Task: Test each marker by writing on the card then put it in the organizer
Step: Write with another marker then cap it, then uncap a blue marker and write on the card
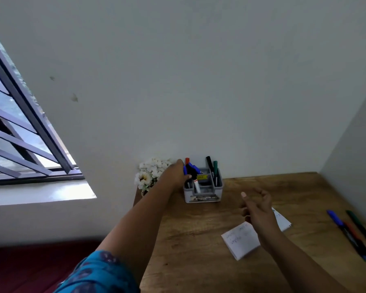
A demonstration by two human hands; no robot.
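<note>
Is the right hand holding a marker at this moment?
No, the right hand hovers over the white card with loose fingers and holds nothing.

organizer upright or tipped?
Upright: the organizer sits flat on the table, opening up, markers standing in it.

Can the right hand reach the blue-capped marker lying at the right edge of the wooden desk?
Probably yes. The right hand hovers open and empty above the white paper card, and only bare wooden desk lies between it and the blue-capped marker. Nothing blocks the way.
</note>
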